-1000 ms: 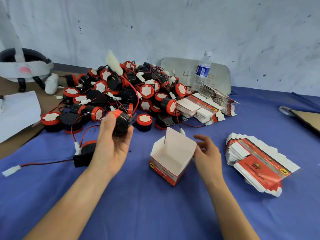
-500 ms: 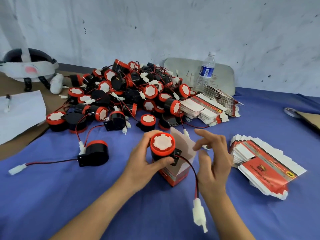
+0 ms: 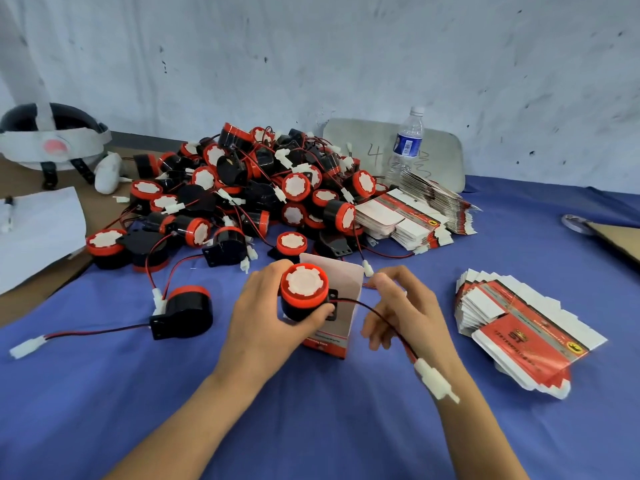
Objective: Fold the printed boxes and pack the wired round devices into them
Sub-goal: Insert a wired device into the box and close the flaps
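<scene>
1. Blue cloth covers the counter (image 3: 104, 393) below a scuffed white wall; a head-strap rig (image 3: 52, 143) and a paper sheet (image 3: 38, 233) sit at the far left, about 10 o'clock from the hands.
2. One stray device (image 3: 188, 315) lies on its side at 9 o'clock from the left hand, and the big pile of devices (image 3: 249, 188) rises at 12 o'clock.
3. The left hand (image 3: 266, 320) has its fingers wrapped round the black body of the held device (image 3: 304, 292), white face up and its axis roughly upright.
4. The open box (image 3: 325, 342) stands right behind and under that device, with its flap up at 12 o'clock. Lowering the device straight down looks like the coming move, and the left hand is the nearer one.
5. The wire (image 3: 374, 308) runs off toward 4 o'clock. The right hand (image 3: 405, 313) has its fingers curled, seemingly round the wire, and the white connector (image 3: 434, 381) dangles by the wrist. The wire needs tucking in or it may snag the box rim.
6. Flat printed boxes (image 3: 519, 327) are fanned out at 3 o'clock. A second stack (image 3: 405, 216) and a water bottle (image 3: 407, 143) stand at 1 o'clock.
</scene>
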The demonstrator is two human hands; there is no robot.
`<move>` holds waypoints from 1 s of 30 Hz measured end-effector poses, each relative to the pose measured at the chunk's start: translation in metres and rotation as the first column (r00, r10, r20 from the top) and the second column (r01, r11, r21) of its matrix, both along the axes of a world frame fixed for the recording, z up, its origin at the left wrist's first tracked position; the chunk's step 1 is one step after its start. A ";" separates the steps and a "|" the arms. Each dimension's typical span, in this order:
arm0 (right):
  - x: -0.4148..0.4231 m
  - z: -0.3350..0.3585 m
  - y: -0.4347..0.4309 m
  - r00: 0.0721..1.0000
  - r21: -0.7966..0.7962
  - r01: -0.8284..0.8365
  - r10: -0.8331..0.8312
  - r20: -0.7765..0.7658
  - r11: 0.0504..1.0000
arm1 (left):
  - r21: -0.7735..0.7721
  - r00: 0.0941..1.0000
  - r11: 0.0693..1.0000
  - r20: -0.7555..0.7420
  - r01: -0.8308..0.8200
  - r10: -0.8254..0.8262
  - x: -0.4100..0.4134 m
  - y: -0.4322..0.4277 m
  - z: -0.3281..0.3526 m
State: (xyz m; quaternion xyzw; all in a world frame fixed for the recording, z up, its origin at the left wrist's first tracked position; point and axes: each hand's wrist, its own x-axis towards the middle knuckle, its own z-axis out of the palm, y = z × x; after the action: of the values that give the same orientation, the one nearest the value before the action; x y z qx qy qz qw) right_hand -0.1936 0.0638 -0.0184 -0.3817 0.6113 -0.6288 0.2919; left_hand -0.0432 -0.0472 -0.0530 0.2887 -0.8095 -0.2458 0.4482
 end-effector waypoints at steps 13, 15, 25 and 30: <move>0.010 -0.002 -0.002 0.985 -0.266 -0.013 -0.033 -0.168 0.964 | -0.008 0.999 1.000 0.040 0.013 -0.013 0.002 -0.005 -0.003; 0.013 -0.006 -0.005 0.971 -0.292 0.053 -0.117 -0.207 0.955 | -0.009 0.998 0.999 0.031 0.046 -0.045 0.003 -0.005 -0.004; 0.009 -0.013 -0.008 0.913 -0.253 0.302 -0.356 -0.200 0.919 | -0.066 0.986 0.995 0.156 0.076 -0.065 0.003 -0.001 0.000; 0.017 -0.012 -0.008 0.881 -0.335 0.323 -0.410 -0.236 0.885 | -0.250 0.986 0.968 0.161 0.008 0.033 -0.001 0.001 -0.002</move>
State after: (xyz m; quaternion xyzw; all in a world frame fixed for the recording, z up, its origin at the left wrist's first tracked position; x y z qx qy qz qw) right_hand -0.1766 0.0561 -0.0302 -0.3870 0.6127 -0.6890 0.0116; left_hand -0.0440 -0.0459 -0.0551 0.2543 -0.8662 -0.1145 0.4146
